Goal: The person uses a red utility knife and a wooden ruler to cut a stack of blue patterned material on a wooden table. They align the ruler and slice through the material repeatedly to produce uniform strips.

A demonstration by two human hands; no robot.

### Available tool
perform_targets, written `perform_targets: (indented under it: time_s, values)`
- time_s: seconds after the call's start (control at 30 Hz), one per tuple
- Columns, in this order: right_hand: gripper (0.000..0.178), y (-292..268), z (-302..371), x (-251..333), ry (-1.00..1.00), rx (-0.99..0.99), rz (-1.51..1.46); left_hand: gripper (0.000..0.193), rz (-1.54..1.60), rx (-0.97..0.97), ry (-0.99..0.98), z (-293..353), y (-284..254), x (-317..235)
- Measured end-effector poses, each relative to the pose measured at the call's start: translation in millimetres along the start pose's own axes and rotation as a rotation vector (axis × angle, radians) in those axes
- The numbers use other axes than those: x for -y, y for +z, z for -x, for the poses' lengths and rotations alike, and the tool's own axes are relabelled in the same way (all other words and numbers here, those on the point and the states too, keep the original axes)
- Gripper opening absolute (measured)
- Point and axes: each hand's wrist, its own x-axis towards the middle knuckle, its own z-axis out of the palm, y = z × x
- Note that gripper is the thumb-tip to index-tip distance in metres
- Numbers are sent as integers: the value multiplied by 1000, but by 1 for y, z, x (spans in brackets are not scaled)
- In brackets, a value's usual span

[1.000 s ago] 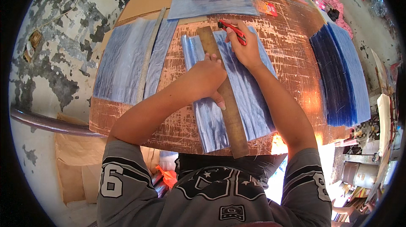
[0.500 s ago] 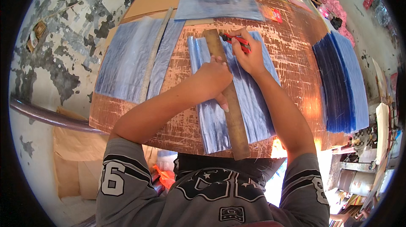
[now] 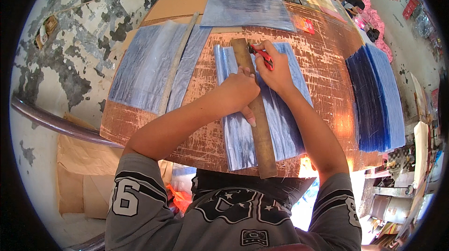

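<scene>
A long, worn brownish straightedge lies lengthwise across bluish, see-through plastic sheeting in the middle of the table. My left hand is clamped over the straightedge, thumb spread toward its near part and fingertips at its left edge. In my right hand is a red utility knife, held in a closed grip. Its dark head is at the right edge of the straightedge, close to the far end; the blade tip is too small to make out.
Scuffed brown tabletop surrounds the work. To the left, another plastic sheet lies under a long thin strip. A flat sheet stack is at the far side, and a tall blue stack stands at the right edge.
The whole view has shifted slightly. The knife is tilted a little differently in my right hand, still near the straightedge's far end. My left hand keeps its place on the straightedge.
</scene>
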Motion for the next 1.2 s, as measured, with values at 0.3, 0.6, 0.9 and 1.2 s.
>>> perform_targets:
  time_s: [0.3,0.6,0.9,1.2]
  values:
    - [19,-7,4,13,22,15,29,130,-13,-86,14,3,9,3]
    - [18,-22,31,36,70,54,33,108,-42,-192,3,3,19,3]
    - [16,-39,63,55,120,102,-21,143,-51,-50,-35,1,12,1]
    - [18,-55,94,80,137,146,10,139,-66,-52,-44,0,11,0]
